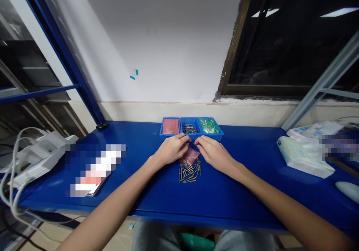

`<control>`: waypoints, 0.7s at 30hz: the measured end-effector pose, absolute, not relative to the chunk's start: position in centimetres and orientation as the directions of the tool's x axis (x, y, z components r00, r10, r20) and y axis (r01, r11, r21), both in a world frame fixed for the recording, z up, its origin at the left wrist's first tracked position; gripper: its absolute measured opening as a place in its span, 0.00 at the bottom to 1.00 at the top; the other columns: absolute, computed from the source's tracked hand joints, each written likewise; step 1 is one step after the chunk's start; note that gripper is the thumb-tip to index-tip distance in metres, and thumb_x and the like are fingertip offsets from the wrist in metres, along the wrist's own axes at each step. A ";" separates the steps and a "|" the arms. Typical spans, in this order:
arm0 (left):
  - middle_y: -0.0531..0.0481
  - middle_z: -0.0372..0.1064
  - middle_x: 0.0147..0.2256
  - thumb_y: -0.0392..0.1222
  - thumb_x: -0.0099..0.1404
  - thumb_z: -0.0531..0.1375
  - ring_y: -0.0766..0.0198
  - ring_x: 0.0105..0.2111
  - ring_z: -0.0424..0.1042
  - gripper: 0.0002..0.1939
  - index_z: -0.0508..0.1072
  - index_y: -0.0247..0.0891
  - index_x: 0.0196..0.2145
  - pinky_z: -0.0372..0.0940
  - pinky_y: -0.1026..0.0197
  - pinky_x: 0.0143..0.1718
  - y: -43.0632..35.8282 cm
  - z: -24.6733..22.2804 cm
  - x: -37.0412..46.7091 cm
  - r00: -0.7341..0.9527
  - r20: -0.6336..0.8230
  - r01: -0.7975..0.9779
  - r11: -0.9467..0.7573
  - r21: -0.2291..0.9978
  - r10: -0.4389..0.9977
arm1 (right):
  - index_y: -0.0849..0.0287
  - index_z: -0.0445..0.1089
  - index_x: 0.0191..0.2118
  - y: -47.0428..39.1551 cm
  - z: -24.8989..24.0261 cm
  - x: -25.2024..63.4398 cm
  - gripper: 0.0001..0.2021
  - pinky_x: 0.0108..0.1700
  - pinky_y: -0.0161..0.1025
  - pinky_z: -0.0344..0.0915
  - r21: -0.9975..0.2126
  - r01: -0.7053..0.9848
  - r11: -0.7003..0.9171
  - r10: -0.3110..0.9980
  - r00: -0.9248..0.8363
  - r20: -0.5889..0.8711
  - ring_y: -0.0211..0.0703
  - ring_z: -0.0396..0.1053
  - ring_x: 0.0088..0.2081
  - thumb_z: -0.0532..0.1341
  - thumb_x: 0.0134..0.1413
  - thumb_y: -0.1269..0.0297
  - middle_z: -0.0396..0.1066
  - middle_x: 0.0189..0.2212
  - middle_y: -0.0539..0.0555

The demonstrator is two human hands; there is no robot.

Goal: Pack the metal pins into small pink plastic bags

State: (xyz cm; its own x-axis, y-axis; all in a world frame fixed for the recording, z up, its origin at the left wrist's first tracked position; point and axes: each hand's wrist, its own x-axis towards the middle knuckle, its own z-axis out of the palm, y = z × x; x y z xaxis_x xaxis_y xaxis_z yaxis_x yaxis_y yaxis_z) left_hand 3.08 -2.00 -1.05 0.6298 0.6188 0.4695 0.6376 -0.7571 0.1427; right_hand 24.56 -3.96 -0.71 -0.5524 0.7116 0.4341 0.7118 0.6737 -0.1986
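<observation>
My left hand has its fingers curled over a small pink plastic bag, closed on its left upper side. On the other side of the bag, my right hand is bent inward, fingers pressed together at its upper right edge. The fingertips partly hide the bag's top. Just below the bag lies a loose pile of metal pop rivets on the blue table. Behind the hands stand three joined blue bins: the left bin holds pink bags, the middle one dark metal pieces, the right one green bags.
A phone, mostly blurred out, lies at the left. Beyond it are a white power strip and cables. On the right are a pale packet and a white rounded object. A wall rises behind the table.
</observation>
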 end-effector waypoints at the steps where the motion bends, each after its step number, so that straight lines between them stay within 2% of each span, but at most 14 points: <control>1: 0.46 0.69 0.38 0.35 0.71 0.51 0.61 0.35 0.71 0.10 0.71 0.36 0.45 0.68 0.59 0.38 -2.0 -1.0 3.1 0.637 0.468 0.632 -0.763 0.139 0.612 | 0.59 0.68 0.44 -4.0 -0.7 24.6 0.09 0.45 0.43 0.68 -0.209 0.712 0.670 0.715 -0.543 0.441 0.47 0.73 0.43 0.51 0.66 0.72 0.73 0.40 0.57; 4: 0.46 0.69 0.38 0.36 0.71 0.53 0.61 0.36 0.72 0.09 0.71 0.35 0.44 0.68 0.58 0.38 -2.1 -1.0 3.1 0.665 0.454 0.614 -0.780 0.119 0.593 | 0.57 0.68 0.43 -4.0 -0.7 24.5 0.07 0.42 0.41 0.67 -0.260 0.711 0.654 0.728 -0.496 0.475 0.46 0.74 0.40 0.53 0.67 0.69 0.75 0.38 0.55; 9: 0.46 0.68 0.36 0.42 0.71 0.56 0.60 0.34 0.71 0.09 0.72 0.34 0.42 0.67 0.59 0.36 -2.1 -1.2 3.2 0.689 0.444 0.609 -0.790 0.074 0.573 | 0.56 0.67 0.41 -4.2 -0.8 24.1 0.03 0.39 0.39 0.65 -0.437 0.619 0.653 0.748 -0.435 0.502 0.43 0.73 0.36 0.56 0.66 0.67 0.74 0.34 0.52; 12: 0.47 0.68 0.35 0.44 0.72 0.55 0.61 0.34 0.70 0.10 0.72 0.34 0.41 0.66 0.60 0.36 -2.2 -1.2 3.3 0.685 0.466 0.598 -0.797 0.079 0.560 | 0.56 0.67 0.37 -4.6 -0.6 23.7 0.04 0.41 0.39 0.64 -0.443 0.587 0.677 0.723 -0.419 0.550 0.43 0.71 0.37 0.57 0.65 0.68 0.72 0.35 0.52; 15: 0.49 0.67 0.33 0.46 0.73 0.56 0.62 0.33 0.69 0.13 0.71 0.34 0.37 0.64 0.61 0.35 -2.2 -1.2 3.4 0.673 0.495 0.562 -0.815 0.141 0.550 | 0.57 0.68 0.34 -5.0 -0.4 23.2 0.05 0.42 0.38 0.63 -0.445 0.569 0.691 0.702 -0.385 0.599 0.42 0.68 0.37 0.58 0.63 0.68 0.68 0.35 0.52; 21: 0.52 0.64 0.28 0.47 0.74 0.54 0.67 0.28 0.65 0.16 0.71 0.34 0.32 0.60 0.64 0.31 -2.3 -1.4 3.9 0.615 0.562 0.437 -0.832 0.341 0.553 | 0.58 0.69 0.32 -5.2 -0.5 22.7 0.05 0.34 0.36 0.60 -0.552 0.508 0.661 0.733 -0.279 0.620 0.38 0.65 0.28 0.61 0.61 0.67 0.67 0.26 0.48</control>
